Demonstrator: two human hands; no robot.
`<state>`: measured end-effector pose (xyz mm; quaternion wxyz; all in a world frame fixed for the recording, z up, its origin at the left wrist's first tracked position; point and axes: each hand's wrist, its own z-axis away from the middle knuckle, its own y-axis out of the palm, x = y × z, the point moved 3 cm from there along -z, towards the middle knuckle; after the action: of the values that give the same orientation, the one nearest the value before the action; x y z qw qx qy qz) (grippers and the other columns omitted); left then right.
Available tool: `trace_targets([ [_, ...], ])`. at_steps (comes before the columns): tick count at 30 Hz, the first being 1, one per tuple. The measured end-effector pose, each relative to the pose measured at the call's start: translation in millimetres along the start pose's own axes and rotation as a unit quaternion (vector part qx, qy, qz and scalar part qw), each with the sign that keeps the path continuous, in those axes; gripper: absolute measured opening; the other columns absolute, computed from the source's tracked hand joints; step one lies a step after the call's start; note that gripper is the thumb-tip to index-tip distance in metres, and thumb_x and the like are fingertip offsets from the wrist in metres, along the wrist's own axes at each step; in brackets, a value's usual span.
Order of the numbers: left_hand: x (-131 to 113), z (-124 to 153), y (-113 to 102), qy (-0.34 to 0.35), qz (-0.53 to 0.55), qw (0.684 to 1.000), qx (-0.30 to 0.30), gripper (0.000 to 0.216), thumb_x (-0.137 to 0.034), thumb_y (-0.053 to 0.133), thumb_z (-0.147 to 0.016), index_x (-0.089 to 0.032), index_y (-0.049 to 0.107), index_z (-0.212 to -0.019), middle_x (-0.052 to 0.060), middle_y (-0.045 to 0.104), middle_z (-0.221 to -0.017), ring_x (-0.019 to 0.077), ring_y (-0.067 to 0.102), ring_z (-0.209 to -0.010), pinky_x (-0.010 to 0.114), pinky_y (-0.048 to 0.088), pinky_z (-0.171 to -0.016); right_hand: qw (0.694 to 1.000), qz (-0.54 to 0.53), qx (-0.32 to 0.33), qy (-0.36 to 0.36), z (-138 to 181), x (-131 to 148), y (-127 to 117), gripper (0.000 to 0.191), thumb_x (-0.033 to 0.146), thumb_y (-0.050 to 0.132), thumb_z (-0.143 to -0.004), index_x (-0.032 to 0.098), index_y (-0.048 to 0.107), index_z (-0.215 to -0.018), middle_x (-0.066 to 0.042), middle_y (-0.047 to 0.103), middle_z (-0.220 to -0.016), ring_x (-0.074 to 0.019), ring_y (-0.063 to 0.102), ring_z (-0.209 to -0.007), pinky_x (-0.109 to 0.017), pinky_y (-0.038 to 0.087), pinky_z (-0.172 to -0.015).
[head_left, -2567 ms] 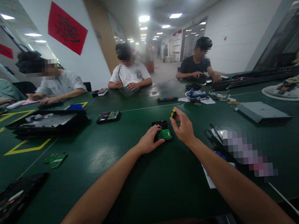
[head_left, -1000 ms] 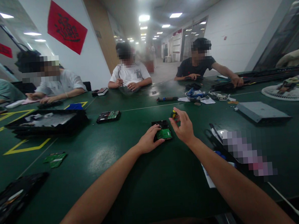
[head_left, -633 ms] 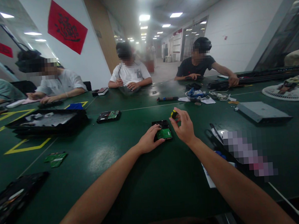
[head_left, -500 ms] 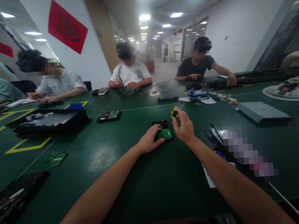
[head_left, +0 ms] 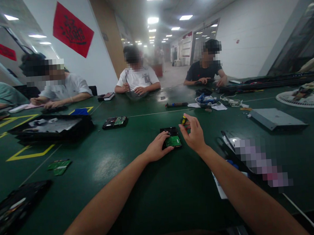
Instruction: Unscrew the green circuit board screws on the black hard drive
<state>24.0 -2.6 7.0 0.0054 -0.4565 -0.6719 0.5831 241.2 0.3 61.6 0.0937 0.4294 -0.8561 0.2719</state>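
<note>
A small black hard drive [head_left: 171, 138] with a green circuit board on top lies on the green table [head_left: 140, 190] in front of me. My left hand [head_left: 156, 149] rests on its left edge, fingers curled against it. My right hand [head_left: 193, 134] hovers just right of the drive, fingers pinched on the yellow-and-black handle of a small screwdriver [head_left: 183, 120] held upright. The tool's tip is hidden behind my fingers.
Another drive [head_left: 114, 122] lies farther back left, beside a black tray [head_left: 50, 127]. Green boards [head_left: 58, 166] and a dark casing [head_left: 13, 210] lie at left. Tools [head_left: 227, 144] and a grey box [head_left: 277, 119] sit at right. Several people work at the far side.
My right hand has turned the screwdriver handle slightly in place. The person at the far right has drawn an outstretched arm back in. My left hand has stayed on the drive.
</note>
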Motion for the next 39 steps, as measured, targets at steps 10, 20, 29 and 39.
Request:
trace_targets([
  [10, -0.5, -0.1, -0.8, -0.004, 0.007, 1.000, -0.001, 0.065, -0.051, 0.071, -0.090, -0.022, 0.051, -0.145, 0.016, 0.045, -0.160, 0.0334, 0.036, -0.154, 0.057, 0.034, -0.126, 1.000, -0.005, 0.011, 0.010, -0.2, 0.6, 0.5, 0.056, 0.031, 0.053, -0.101, 0.028, 0.039, -0.156, -0.015, 0.058, -0.133, -0.0256, 0.068, -0.100, -0.045, 0.066, -0.081],
  [20, -1.1, 0.6, -0.6, 0.001, 0.004, 1.000, -0.001, 0.064, -0.051, 0.069, -0.091, -0.021, 0.050, -0.145, 0.017, 0.045, -0.160, 0.0325, 0.035, -0.154, 0.055, 0.034, -0.126, 1.000, 0.000, 0.014, 0.004, 1.2, -1.4, 1.6, 0.058, 0.030, 0.053, -0.101, 0.028, 0.037, -0.157, -0.014, 0.059, -0.133, -0.0250, 0.067, -0.101, -0.045, 0.066, -0.084],
  [29, -0.4, 0.6, -0.1, -0.001, -0.007, 1.000, 0.003, 0.064, -0.052, 0.068, -0.092, -0.022, 0.049, -0.146, 0.016, 0.044, -0.160, 0.0324, 0.034, -0.154, 0.056, 0.034, -0.126, 1.000, -0.002, 0.015, 0.003, 1.9, -1.9, 2.1, 0.057, 0.032, 0.053, -0.102, 0.028, 0.038, -0.157, -0.015, 0.058, -0.139, -0.0266, 0.068, -0.106, -0.045, 0.067, -0.083],
  [39, 0.2, 0.1, -0.5, -0.005, 0.002, 1.000, 0.005, 0.065, -0.053, 0.068, -0.092, -0.023, 0.049, -0.146, 0.016, 0.043, -0.161, 0.0334, 0.035, -0.154, 0.057, 0.035, -0.125, 1.000, 0.001, 0.023, 0.001, 1.8, -1.1, 2.5, 0.058, 0.034, 0.054, -0.101, 0.029, 0.038, -0.156, -0.013, 0.063, -0.130, -0.0264, 0.070, -0.101, -0.046, 0.066, -0.084],
])
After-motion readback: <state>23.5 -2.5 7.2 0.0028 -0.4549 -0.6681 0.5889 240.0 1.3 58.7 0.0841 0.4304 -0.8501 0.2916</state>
